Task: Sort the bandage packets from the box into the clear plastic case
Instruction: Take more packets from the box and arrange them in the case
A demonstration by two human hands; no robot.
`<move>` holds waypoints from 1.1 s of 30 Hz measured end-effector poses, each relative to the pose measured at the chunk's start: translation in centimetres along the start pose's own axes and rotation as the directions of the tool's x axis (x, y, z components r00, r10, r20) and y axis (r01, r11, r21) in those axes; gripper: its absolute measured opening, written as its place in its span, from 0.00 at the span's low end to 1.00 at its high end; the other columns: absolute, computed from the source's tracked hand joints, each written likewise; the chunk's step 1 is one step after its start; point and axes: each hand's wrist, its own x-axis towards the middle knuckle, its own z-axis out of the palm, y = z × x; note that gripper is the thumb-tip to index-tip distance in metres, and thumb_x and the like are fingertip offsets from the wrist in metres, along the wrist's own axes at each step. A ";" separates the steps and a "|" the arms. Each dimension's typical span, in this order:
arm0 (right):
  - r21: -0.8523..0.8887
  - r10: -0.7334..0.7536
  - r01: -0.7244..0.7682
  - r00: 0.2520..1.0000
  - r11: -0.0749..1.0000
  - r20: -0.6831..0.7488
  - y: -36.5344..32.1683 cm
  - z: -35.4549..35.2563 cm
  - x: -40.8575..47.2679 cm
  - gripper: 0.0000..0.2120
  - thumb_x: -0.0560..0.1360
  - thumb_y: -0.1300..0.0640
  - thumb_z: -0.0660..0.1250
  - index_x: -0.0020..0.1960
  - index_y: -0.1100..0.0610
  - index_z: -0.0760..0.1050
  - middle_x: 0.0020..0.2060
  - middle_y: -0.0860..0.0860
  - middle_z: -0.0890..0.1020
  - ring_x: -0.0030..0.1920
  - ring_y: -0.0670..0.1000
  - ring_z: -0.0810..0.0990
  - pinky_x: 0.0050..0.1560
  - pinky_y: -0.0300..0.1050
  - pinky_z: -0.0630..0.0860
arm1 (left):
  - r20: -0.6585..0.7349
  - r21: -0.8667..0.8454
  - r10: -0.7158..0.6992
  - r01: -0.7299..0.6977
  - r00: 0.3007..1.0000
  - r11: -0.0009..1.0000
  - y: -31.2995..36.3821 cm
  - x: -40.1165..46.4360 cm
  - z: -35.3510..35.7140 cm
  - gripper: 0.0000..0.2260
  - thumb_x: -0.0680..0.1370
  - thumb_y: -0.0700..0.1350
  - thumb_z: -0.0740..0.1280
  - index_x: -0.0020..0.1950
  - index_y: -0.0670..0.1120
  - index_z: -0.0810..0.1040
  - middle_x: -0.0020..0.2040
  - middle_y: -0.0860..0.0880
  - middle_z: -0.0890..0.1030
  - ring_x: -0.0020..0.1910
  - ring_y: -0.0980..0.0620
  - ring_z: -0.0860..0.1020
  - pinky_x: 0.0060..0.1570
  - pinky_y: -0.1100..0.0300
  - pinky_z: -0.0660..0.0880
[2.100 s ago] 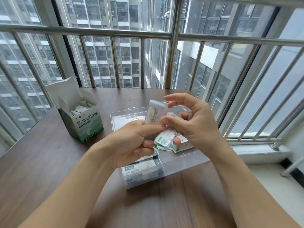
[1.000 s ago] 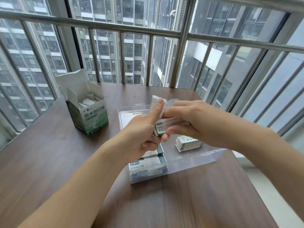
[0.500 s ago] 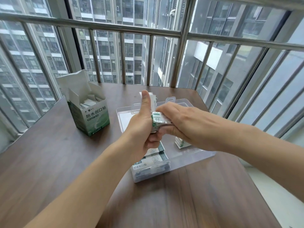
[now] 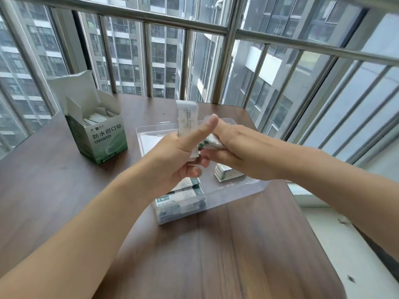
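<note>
Since half a second ago, both of my hands have drifted a little toward 12 o'clock above the case, and the bundle between them has turned: my left thumb, which stood upright, now slants toward 1 o'clock across the packets. I judge I am squaring the bundle before setting it down, so this lot is not yet sorted.

Largest first: the worktop (image 4: 54,190) carries everything. On it at 10 o'clock from my hands stands the box (image 4: 101,134), flaps open, with more packets showing inside, so the task is well short of done. The clear plastic case (image 4: 237,190) lies open under my hands; one filled stack (image 4: 181,199) sits at its 6 o'clock edge and a smaller stack (image 4: 226,174) lies at 4 o'clock, half under my right wrist.

My left hand (image 4: 172,160) is curled round the bandage packets (image 4: 186,117), which stick up at 12 o'clock. My right hand (image 4: 237,152) pinches the green-printed ends of packets at its fingertips.

How many packets I hold I cannot tell; motion blur smears the print, and my hands hide the middle of the case.
</note>
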 end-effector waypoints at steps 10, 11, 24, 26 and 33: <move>-0.105 -0.024 0.026 1.000 0.994 0.020 0.0 -0.6 -0.4 0.09 0.82 0.50 0.57 0.49 0.55 0.62 0.43 0.52 0.73 0.45 0.54 0.72 0.48 0.56 0.71 | -0.047 -0.005 0.017 -0.017 0.999 1.000 -0.2 0.3 -0.4 0.11 0.71 0.45 0.76 0.51 0.43 0.81 0.40 0.48 0.78 0.29 0.57 0.72 0.25 0.69 0.64; -0.143 -0.014 0.020 0.999 0.990 0.047 0.0 -0.7 -0.4 0.10 0.82 0.48 0.56 0.49 0.54 0.62 0.43 0.51 0.73 0.45 0.53 0.72 0.48 0.53 0.72 | -0.087 0.058 0.046 -0.041 0.995 0.997 -0.3 0.3 -0.3 0.09 0.71 0.42 0.76 0.48 0.42 0.81 0.39 0.46 0.77 0.28 0.56 0.71 0.25 0.68 0.63; -0.097 -0.167 0.158 0.981 0.983 -0.096 0.6 -1.2 -0.2 0.23 0.75 0.54 0.74 0.68 0.46 0.73 0.49 0.47 0.86 0.46 0.53 0.84 0.50 0.53 0.78 | -0.194 0.140 0.081 -0.054 0.978 0.989 -0.3 0.4 -0.1 0.12 0.69 0.35 0.77 0.49 0.31 0.81 0.27 0.50 0.71 0.24 0.56 0.67 0.22 0.66 0.62; -0.048 -0.193 0.189 0.977 0.981 -0.090 0.8 -1.1 -0.1 0.20 0.76 0.57 0.74 0.67 0.48 0.77 0.50 0.48 0.86 0.48 0.53 0.84 0.51 0.53 0.79 | -0.188 0.156 0.077 -0.047 0.979 0.987 -0.5 0.4 -0.1 0.17 0.68 0.36 0.78 0.50 0.28 0.79 0.27 0.49 0.70 0.25 0.55 0.67 0.22 0.66 0.62; 0.053 -0.090 0.095 0.992 0.994 -0.089 2.3 -1.4 -0.9 0.11 0.76 0.54 0.72 0.58 0.50 0.78 0.31 0.51 0.74 0.30 0.55 0.71 0.36 0.56 0.76 | -0.189 0.158 0.088 -0.058 0.978 0.986 0.7 -0.2 -0.2 0.24 0.63 0.61 0.74 0.43 0.41 0.76 0.33 0.45 0.82 0.25 0.55 0.68 0.23 0.66 0.65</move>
